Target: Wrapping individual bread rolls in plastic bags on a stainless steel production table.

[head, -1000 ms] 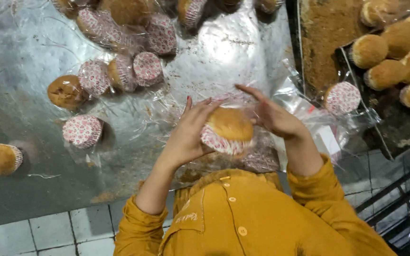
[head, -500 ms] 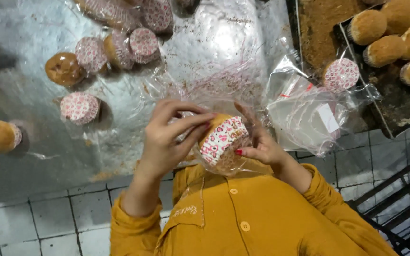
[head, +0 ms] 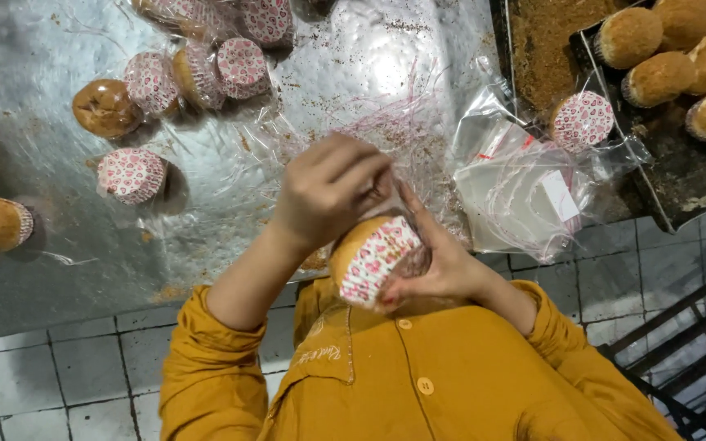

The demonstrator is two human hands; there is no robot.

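Holding a muffin [head: 373,257] in a pink-patterned paper cup at the lower middle of the frame, we cup it from below in our right hand [head: 439,265], fingers curled around it. Our left hand [head: 328,188] pinches a clear plastic bag [head: 386,196] over its top. More wrapped muffins [head: 198,69] lie upper left on the metal table [head: 59,245].
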